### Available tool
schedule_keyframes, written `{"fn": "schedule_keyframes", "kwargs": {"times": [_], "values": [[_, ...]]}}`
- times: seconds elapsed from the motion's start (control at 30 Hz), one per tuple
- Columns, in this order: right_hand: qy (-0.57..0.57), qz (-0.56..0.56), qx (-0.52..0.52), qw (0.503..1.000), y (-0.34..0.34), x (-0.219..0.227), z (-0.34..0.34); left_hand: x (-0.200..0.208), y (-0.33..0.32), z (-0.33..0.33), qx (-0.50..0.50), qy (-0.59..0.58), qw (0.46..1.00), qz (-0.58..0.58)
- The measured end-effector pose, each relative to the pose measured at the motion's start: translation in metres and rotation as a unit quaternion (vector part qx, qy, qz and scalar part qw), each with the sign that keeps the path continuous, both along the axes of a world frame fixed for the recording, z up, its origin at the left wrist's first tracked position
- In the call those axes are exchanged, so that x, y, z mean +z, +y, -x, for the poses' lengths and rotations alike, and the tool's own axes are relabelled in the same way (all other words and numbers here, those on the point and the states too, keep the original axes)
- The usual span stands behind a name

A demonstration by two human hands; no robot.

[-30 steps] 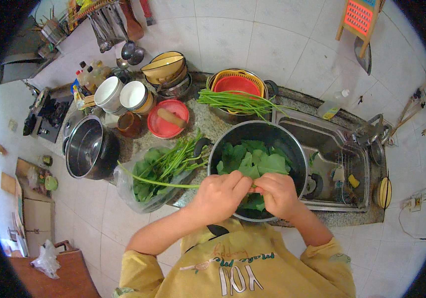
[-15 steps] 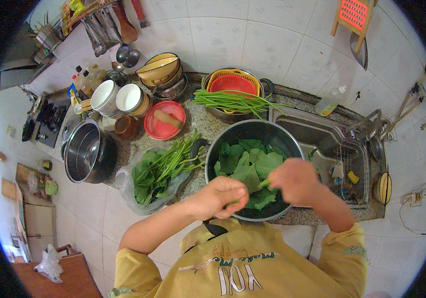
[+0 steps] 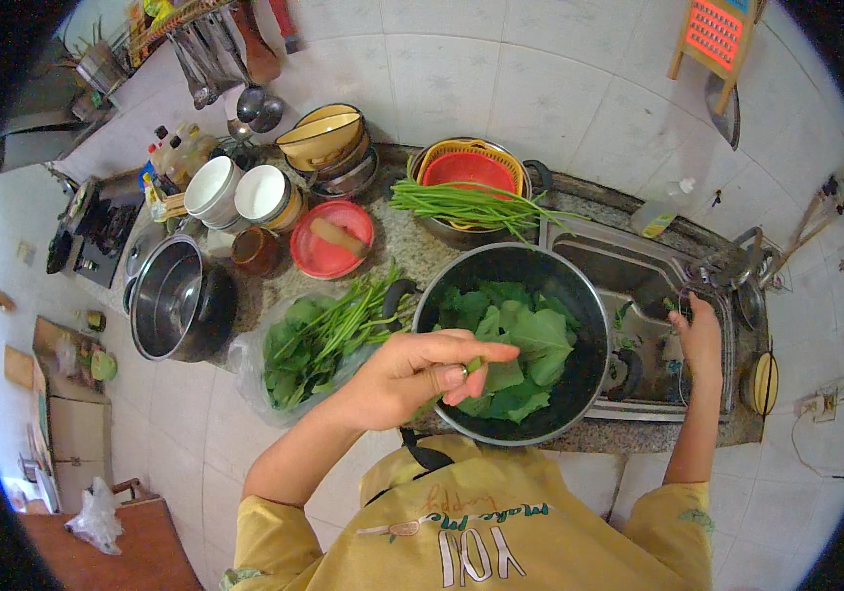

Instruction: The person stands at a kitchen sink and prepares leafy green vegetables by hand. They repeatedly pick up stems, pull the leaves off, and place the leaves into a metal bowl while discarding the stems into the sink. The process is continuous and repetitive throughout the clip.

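Observation:
My left hand (image 3: 420,379) is closed in a pinch, with a short green stem between thumb and forefinger, over the near left rim of a large dark pot (image 3: 587,369). Broad green leaves (image 3: 530,335) lie inside that pot. Out to the right, my right hand (image 3: 700,340) is over the sink (image 3: 580,258), its thumb and fingers apart. A few green scraps (image 3: 623,315) are in the sink. Left of the pot, a clear plastic bag (image 3: 253,357) holds leafy green stems (image 3: 328,330).
Long green stalks (image 3: 471,205) lie across a pot with red and yellow baskets. A red plate (image 3: 312,254), white bowls (image 3: 210,187), yellow bowls (image 3: 319,143) and a second dark pot (image 3: 195,310) stand to the left. The faucet (image 3: 737,258) rises behind the sink.
My right hand has moved from above the leaves rightward to the sink, and its fingers have parted. The left hand stays near the pot's rim with the stem, its forefinger now extended.

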State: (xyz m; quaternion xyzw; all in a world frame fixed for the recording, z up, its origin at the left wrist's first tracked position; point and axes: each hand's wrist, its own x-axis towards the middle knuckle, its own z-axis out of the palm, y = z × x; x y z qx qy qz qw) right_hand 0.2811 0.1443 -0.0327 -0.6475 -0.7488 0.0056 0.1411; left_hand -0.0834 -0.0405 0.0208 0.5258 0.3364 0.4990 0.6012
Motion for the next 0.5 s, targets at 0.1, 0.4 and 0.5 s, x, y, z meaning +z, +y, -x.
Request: {"fn": "schedule_keyframes", "kwargs": {"times": [0.1, 0.4, 0.5], "values": [[0.032, -0.013, 0.057, 0.998, -0.006, -0.019, -0.004, 0.001, 0.002, -0.002, 0.006, -0.087, 0.996, 0.034], [0.472, 0.367, 0.454, 0.661, -0.103, 0.037, 0.186, 0.004, 0.044, -0.003, 0.267, -0.277, 0.917, -0.107], [0.429, 0.464, 0.381, 0.675, -0.086, 0.046, 0.197, -0.014, 0.033, 0.037, 0.393, -0.191, 0.885, -0.164]]}}
